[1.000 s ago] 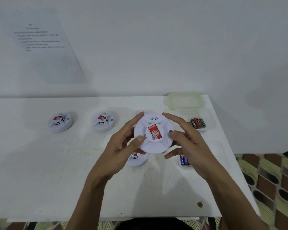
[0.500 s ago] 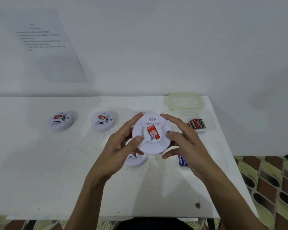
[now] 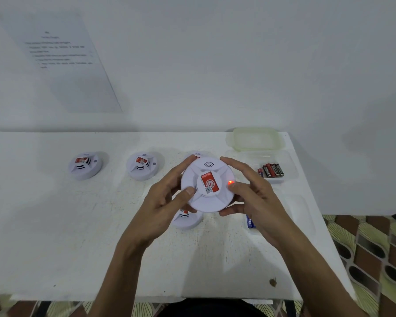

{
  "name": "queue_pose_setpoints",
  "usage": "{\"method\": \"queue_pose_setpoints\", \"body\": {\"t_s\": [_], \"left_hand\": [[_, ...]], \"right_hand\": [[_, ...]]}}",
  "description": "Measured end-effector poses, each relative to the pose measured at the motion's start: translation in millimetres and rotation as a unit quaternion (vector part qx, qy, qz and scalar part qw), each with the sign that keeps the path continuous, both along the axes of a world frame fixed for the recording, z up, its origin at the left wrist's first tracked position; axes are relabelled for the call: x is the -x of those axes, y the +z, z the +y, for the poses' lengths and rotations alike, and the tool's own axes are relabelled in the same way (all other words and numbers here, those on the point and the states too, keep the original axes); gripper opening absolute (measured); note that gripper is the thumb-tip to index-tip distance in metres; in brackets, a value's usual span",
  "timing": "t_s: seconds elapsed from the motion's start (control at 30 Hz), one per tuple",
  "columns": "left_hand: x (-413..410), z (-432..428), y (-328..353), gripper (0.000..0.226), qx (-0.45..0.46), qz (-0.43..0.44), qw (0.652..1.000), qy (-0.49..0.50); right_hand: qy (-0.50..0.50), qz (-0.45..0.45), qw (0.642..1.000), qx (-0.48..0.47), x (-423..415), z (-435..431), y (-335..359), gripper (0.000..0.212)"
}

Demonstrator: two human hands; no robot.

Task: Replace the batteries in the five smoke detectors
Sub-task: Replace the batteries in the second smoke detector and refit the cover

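The white, scuffed worktop point(image 3: 55, 225) has a flat top. Above it, the left hand point(image 3: 160, 211) and right hand point(image 3: 258, 202) hold a round, smooth white smoke detector point(image 3: 207, 186), each grip curled tight on its rim. Its small red light point(image 3: 230, 182) glows. Farther right, batteries point(image 3: 272, 170) lie in a clear tray point(image 3: 290, 165). A white wall point(image 3: 215, 65) stands behind.

1. The left forearm point(image 3: 124, 266) and right forearm point(image 3: 316, 266), both bare, rise from the lower edge and angle inward.
2. The left grip point(image 3: 162, 209) curls round the left rim of a lifted smoke detector point(image 3: 212, 202), with the thumb laid across its face.
3. The right grip point(image 3: 258, 202) clasps the right rim. Its thumb tip presses the face, and its fingers wrap the far edge and underside.
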State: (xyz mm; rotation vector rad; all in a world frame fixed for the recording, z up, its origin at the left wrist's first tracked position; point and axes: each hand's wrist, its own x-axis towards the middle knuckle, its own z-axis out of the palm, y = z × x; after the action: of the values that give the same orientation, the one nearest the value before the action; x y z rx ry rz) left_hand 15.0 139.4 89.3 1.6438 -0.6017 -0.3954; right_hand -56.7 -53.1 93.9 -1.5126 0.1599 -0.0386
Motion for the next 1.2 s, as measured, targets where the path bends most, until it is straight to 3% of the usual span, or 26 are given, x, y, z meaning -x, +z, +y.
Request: {"method": "queue_pose_setpoints", "body": {"t_s": [0.23,0.33,0.47,0.57,1.2], "left_hand": [[0,0,2,0.054,0.002,0.011,1.0,-0.003],[0,1,4,0.074,0.0,0.011,0.999,-0.042],[-5,4,3,0.098,-0.037,-0.018,0.996,-0.074],[-7,4,1,0.098,-0.052,-0.029,0.995,-0.076],[-13,5,-8,0.089,-0.087,-0.09,0.991,-0.045]], "right_hand": [[0.007,-0.011,1.0,-0.001,1,-1,-1,0.046],[0.045,-0.012,0.999,-0.001,3,-5,2,0.049],[0.13,0.005,0.988,0.085,6,-14,8,0.09],[0.145,0.008,0.98,0.134,4,-15,8,0.101],[0.129,0.0,0.981,0.148,0,-17,1,0.096]]}}
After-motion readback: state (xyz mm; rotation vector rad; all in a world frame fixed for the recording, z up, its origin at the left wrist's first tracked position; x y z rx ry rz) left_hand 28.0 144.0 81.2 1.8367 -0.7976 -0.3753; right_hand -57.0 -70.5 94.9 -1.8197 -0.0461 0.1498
